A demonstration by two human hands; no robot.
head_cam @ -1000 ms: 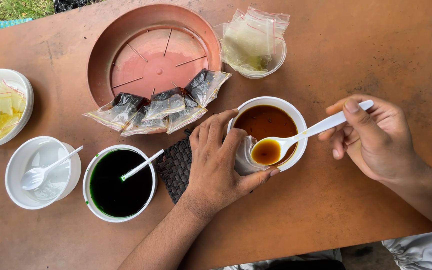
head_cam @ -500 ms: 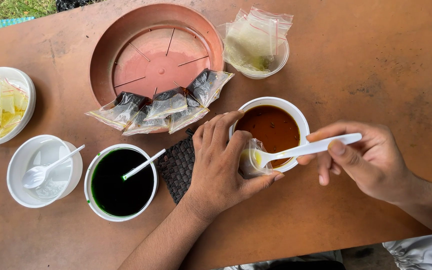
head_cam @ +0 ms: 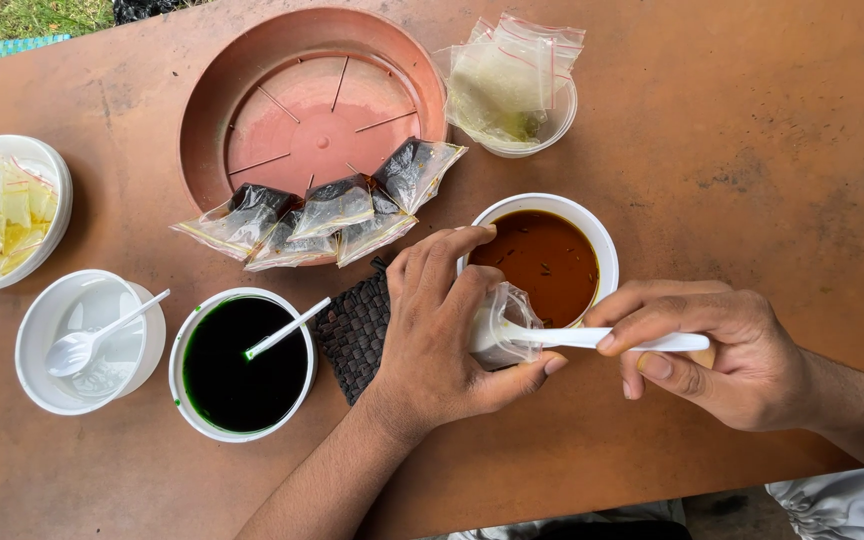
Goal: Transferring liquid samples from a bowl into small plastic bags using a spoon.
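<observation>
The left hand (head_cam: 447, 335) is curled shut around a small clear plastic pouch (head_cam: 500, 325), pinching it upright with its mouth held open just at the near rim of the bowl of brown liquid (head_cam: 544, 262). The right hand (head_cam: 717, 350) is closed on the handle of a white plastic spoon (head_cam: 592, 338), whose bowl end dips into the pouch's mouth. The pouch looks thin, soft and light, likely slippery once wet, so it is best held by its upper edges, where the fingers keep the opening spread; the spoon is stiff and light, gripped well back on the handle. Left of the brown bowl lie a dark woven mat (head_cam: 352, 330) and a bowl of dark green liquid (head_cam: 242, 365) with its own spoon. Beyond the brown bowl, filled dark pouches (head_cam: 322, 210) rest on the rim of a round terracotta-coloured tray (head_cam: 207, 120), all on the brown worktop (head_cam: 752, 130).
</observation>
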